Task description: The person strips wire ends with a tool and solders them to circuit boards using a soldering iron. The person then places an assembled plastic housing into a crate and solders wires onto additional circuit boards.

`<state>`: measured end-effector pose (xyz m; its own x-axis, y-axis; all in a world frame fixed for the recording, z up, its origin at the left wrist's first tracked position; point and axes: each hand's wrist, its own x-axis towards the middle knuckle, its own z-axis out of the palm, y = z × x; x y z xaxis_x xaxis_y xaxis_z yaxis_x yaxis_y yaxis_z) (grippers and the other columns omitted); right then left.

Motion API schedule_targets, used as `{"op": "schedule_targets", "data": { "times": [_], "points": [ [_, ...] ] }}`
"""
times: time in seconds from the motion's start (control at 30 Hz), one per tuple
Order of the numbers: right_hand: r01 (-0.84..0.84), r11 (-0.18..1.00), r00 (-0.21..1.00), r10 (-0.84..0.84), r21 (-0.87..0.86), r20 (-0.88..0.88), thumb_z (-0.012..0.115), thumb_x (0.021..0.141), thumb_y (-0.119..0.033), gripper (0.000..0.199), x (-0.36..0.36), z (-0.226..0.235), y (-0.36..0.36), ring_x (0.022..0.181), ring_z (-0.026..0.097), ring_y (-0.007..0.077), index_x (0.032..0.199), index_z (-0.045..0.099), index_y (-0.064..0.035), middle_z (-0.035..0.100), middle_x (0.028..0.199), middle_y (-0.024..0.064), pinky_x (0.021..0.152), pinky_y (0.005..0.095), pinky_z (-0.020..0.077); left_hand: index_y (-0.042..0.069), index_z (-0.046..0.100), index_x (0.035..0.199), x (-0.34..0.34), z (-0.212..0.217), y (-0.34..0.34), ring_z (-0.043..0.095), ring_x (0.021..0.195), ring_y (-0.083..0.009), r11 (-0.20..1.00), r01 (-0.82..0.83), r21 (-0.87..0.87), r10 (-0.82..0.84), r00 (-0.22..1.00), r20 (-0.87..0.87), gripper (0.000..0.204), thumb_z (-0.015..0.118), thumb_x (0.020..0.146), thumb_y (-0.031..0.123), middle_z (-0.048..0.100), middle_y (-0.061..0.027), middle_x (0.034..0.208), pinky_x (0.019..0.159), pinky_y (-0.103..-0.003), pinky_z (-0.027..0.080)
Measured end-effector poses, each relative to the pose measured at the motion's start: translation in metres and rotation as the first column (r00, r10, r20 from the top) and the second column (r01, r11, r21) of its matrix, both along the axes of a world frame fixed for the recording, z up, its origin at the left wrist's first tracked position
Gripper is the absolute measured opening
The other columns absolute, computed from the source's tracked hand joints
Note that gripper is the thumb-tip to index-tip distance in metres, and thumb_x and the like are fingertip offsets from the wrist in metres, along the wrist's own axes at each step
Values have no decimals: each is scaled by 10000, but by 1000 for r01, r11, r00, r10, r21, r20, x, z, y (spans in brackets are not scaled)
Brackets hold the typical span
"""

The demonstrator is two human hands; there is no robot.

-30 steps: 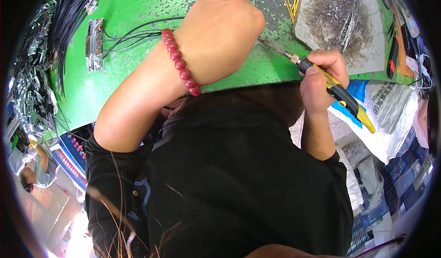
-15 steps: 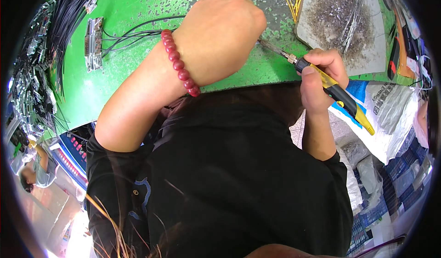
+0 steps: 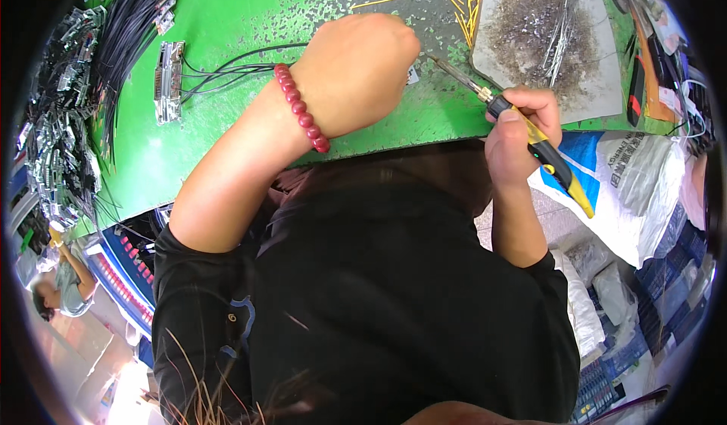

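Note:
My left hand (image 3: 362,73), wearing a red bead bracelet, is curled with its back upward over the green bench. Black wires (image 3: 223,73) run beneath its wrist from a silver metal connector part (image 3: 168,83) on the left; the fingers and their grip are hidden. A small pale piece (image 3: 413,75) peeks out at this hand's right edge. My right hand (image 3: 524,128) is closed round a yellow and black soldering iron (image 3: 556,166). Its tip points up and left, a short gap from my left hand.
Yellow wires (image 3: 473,9) lie at the back beside a grey board (image 3: 606,84) strewn with solder crumbs and silver strands. Metal parts with black wires (image 3: 64,115) pile up on the left. Tools (image 3: 640,84) lie at the right. A white sack (image 3: 636,190) stands below the bench edge.
The iron's tip has come away from my left hand's right edge, where a small pale piece now shows. My left hand has shifted slightly toward me and left. The view has shifted a little.

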<state>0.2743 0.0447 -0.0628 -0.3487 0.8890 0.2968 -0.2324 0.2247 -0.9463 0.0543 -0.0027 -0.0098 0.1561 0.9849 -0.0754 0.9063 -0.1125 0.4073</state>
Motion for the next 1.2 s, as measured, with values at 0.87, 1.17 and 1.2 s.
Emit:
{"op": "schedule_targets", "data": {
  "times": [0.87, 1.17, 1.2],
  "points": [
    [-113, 984, 924, 54, 136, 380, 565, 886, 12, 164, -12, 13, -3, 545, 617, 131, 1047, 544, -9, 603, 730, 90, 473, 226, 467, 28, 652, 766, -105, 30, 11, 625, 726, -309, 944, -206, 257, 119, 941, 318, 100, 662, 758, 127, 642, -140, 773, 664, -389, 503],
    [-133, 966, 929, 44, 221, 367, 550, 904, -32, 141, -10, 5, 1, 531, 601, 132, 1043, 538, -8, 607, 688, 95, 476, 225, 458, 106, 698, 1055, -300, 13, 231, 526, 1203, -303, 756, -533, 380, 631, 747, -208, 300, 595, 799, 223, 533, -181, 1320, 1012, -398, 430],
    [-125, 972, 923, 40, 201, 382, 552, 903, -39, 148, -12, 5, 3, 530, 602, 134, 1047, 533, -9, 607, 659, 96, 476, 228, 458, 120, 676, 1133, -312, -2, 255, 393, 1327, -303, 771, -559, 304, 627, 749, -213, 365, 599, 795, 231, 365, -140, 1477, 1092, -408, 343]
  ]
}}
